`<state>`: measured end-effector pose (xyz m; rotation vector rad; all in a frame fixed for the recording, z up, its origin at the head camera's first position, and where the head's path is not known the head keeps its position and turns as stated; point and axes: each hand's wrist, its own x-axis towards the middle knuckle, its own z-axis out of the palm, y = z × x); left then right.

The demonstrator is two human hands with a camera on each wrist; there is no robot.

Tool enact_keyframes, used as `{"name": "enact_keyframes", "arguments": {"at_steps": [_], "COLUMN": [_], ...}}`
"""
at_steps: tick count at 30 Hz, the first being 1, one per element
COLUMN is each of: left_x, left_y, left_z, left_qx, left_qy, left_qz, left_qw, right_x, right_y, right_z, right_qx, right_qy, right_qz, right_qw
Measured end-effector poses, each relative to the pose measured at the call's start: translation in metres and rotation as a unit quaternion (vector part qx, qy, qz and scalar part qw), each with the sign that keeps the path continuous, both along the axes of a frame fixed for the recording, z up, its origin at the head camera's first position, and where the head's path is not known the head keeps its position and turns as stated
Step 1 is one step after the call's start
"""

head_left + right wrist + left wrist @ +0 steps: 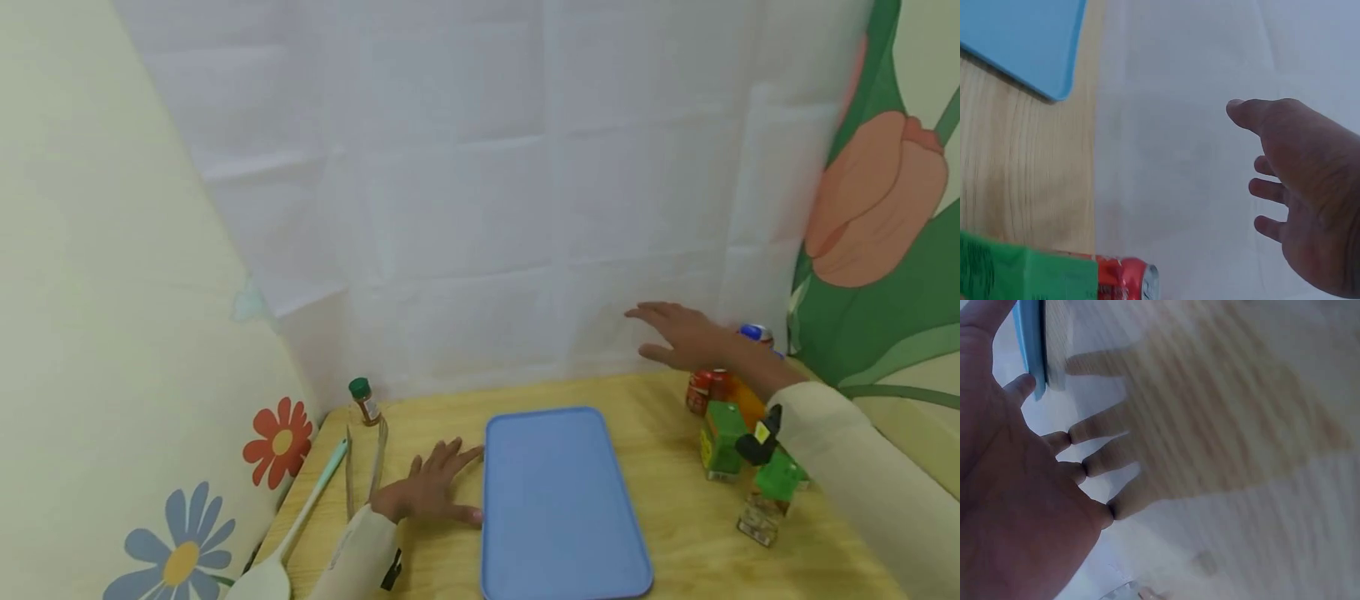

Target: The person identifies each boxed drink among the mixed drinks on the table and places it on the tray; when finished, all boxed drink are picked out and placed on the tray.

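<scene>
A blue rectangular tray (558, 508) lies on the wooden table. Beside its left edge my left hand (429, 492) rests with fingers spread, thumb and index finger at the tray's rim; the left wrist view shows the same palm (1022, 487) and a strip of the tray (1034, 344). Raised above the table's far right part, my right hand (678, 336) holds nothing, its fingers extended. Under that forearm stand a green carton (722, 437), a second green-topped carton (768, 500) and red cans (699, 390), partly covered by the arm.
On the left lie metal tongs (378, 458) and a white spatula (262, 579) with a mint handle. A small green-capped jar (365, 402) stands at the back left. White cloth (480, 208) hangs behind the table (442, 404), and painted walls flank it.
</scene>
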<state>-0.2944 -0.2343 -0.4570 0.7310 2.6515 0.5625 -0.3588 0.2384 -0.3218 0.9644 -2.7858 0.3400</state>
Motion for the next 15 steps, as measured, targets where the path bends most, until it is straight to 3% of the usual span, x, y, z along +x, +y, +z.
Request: {"name": "enact_keyframes", "arguments": {"at_steps": [7,15], "left_x": [0.002,0.001], "left_y": [0.006,0.007], "left_z": [-0.005,-0.009], "left_qx": [0.010,0.013], "left_qy": [0.001,0.002], "left_qz": [0.007,0.007], "left_qw": [0.9999,0.9999], "right_x": [0.039,0.080], "right_y": [0.033,0.081], "right_z": [0.006,-0.006], "right_qx": [-0.009,-0.060], "right_qy": [-0.029,-0.081], "right_qz": [0.037,0.025], "right_qw": [0.9989,0.9946]}}
